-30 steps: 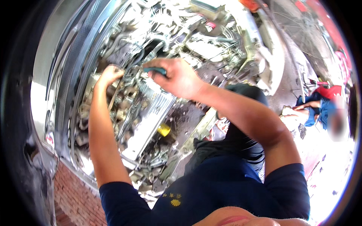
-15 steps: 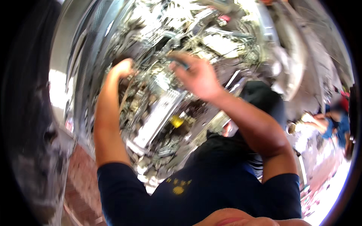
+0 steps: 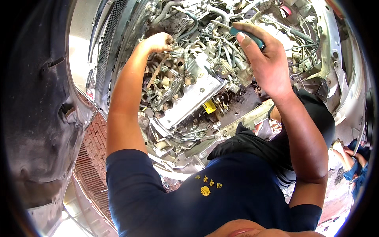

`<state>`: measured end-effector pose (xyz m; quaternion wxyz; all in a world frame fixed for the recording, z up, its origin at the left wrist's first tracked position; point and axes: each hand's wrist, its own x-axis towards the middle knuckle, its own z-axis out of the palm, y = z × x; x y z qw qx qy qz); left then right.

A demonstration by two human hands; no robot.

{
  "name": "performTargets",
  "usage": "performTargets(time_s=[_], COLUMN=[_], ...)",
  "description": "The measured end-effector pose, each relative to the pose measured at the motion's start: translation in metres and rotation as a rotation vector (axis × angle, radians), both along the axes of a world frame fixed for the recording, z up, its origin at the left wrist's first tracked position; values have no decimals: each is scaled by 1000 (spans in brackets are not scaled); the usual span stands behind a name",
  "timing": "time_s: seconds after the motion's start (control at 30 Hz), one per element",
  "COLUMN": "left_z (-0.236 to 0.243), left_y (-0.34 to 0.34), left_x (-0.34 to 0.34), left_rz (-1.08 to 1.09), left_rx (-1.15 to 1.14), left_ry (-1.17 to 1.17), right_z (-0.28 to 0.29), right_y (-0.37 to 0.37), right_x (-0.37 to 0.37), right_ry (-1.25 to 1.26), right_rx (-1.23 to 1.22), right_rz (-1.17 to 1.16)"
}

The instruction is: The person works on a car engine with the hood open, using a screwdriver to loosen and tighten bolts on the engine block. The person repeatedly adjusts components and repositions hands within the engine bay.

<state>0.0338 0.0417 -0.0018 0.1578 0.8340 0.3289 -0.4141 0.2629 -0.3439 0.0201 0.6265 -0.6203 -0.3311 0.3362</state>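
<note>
My left hand (image 3: 158,42) is at the rear left of an exposed car engine, its fingers curled in among the hoses and fittings. What its fingertips hold is hidden. My right hand (image 3: 270,59) is wrapped round the teal handle of a tool (image 3: 254,38), raised over the engine's right side. The handle points up and left, but its working end cannot be told from the metal parts behind it. Between and below both hands lies a long silver engine cover (image 3: 191,96), set at a slant. Beside the cover's lower right edge sits a yellow part (image 3: 209,106).
Dark hoses (image 3: 192,23) and loose wiring crowd the engine bay. A metal crossbar (image 3: 241,125) runs along the near side, close to my body. At left stands a large dark, dented panel (image 3: 43,118). Another person (image 3: 353,160) is low at the far right.
My right hand has moved right, away from my left, still gripping the tool. Over the engine my left hand stays in about the same spot. The whole view has shifted and become sharper.
</note>
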Motion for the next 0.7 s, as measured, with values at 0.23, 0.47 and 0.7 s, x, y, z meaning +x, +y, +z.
performTargets(time_s=[0.23,0.47,0.7], left_z=[-6,7,5], left_y=[3,-13,-21], left_x=[-35,-26,-30], left_rz=[263,235,245], left_rx=[-43,23,176], left_ry=[-325,-341,-364], right_z=[-14,-19,-19], right_y=[0,0,4], right_x=[9,19,20], right_ry=[14,-114,-130], right_rx=[-15,23,14], right_rz=[-2,-19,-28])
